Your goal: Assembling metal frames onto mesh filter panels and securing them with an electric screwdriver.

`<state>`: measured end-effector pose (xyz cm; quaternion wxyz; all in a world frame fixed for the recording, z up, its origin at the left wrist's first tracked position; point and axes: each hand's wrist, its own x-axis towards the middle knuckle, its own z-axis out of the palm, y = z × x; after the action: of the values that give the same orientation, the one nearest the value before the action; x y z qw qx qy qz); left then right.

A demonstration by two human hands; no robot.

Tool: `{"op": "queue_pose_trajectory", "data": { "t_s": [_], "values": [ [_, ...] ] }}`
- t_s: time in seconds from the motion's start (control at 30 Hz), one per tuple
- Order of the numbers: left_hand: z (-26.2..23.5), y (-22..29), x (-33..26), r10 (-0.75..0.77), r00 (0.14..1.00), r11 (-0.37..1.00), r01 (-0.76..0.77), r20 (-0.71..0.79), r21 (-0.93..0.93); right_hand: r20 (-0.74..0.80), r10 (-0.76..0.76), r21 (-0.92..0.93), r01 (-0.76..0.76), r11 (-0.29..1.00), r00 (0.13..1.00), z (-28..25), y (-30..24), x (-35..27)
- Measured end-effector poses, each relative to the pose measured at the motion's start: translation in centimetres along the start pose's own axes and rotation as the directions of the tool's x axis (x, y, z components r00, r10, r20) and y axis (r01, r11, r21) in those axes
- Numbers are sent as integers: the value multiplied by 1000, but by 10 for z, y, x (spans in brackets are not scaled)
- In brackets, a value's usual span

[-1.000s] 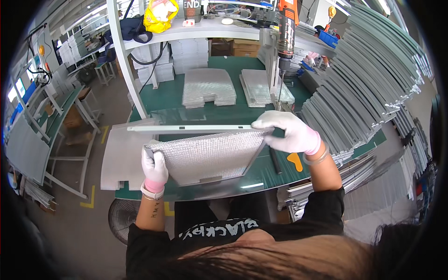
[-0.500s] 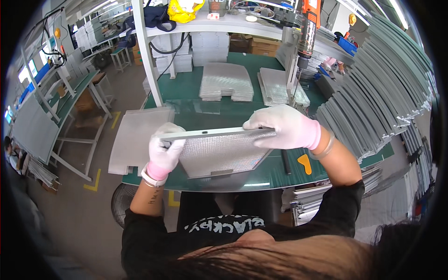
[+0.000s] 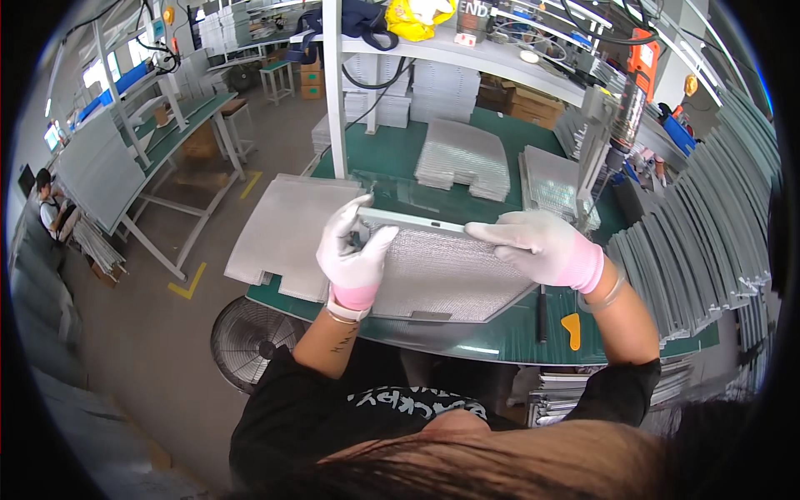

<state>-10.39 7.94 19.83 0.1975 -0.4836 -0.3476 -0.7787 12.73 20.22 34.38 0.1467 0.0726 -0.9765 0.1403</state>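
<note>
A framed metal mesh panel (image 3: 450, 271) is held tilted over the near edge of the green table, a pale metal strip (image 3: 417, 221) along its upper edge. My left hand (image 3: 354, 254), in a white glove with a pink cuff, is around the panel's left corner, thumb in front and fingers spread up past the strip. On the right end of that strip lie the fingers of my gloved right hand (image 3: 542, 243); its thumb is hidden. A black rod-like tool (image 3: 542, 312) and an orange-yellow scraper (image 3: 571, 331) lie on the table by my right wrist.
Flat mesh sheets (image 3: 292, 229) lie at left, with more mesh stacks (image 3: 463, 158) farther back. A power screwdriver (image 3: 635, 92) hangs at right beside a tall row of grey panels (image 3: 708, 208). A floor fan (image 3: 254, 342) stands lower left; a shelf (image 3: 500, 58) spans the back.
The view has swung left, so the scene sits farther right. My left hand's fingers have loosened and spread at the panel's corner. My right fingers lie straighter along the strip.
</note>
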Motion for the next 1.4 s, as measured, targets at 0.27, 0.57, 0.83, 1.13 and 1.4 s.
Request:
{"op": "queue_pose_trajectory", "data": {
  "t_s": [0.27, 0.57, 0.83, 1.13, 1.4],
  "values": [
    [-7, -6, -4, -131, 991, 959, 127, -5, 253, -33, 53, 19, -52, 998, 998, 1, 4, 4],
    [-11, -1, 6, -172, 985, 978, 172, -17, 116, -82, 10, 21, -8, 1000, 997, 2, -1, 23],
    [-13, 3, 7, -165, 986, 986, 165, -25, 6, -56, -22, -6, 21, 1000, 998, 11, -21, 56],
    [-18, -1, -4, -187, 981, 980, 190, 58, -65, 40, -4, -156, 11, 988, 999, 10, -37, 61],
    [-21, 6, -7, -405, 881, 859, 458, 243, -228, -4, -16, -76, 16, 997, 1000, 9, -33, 59]
  ]
}}
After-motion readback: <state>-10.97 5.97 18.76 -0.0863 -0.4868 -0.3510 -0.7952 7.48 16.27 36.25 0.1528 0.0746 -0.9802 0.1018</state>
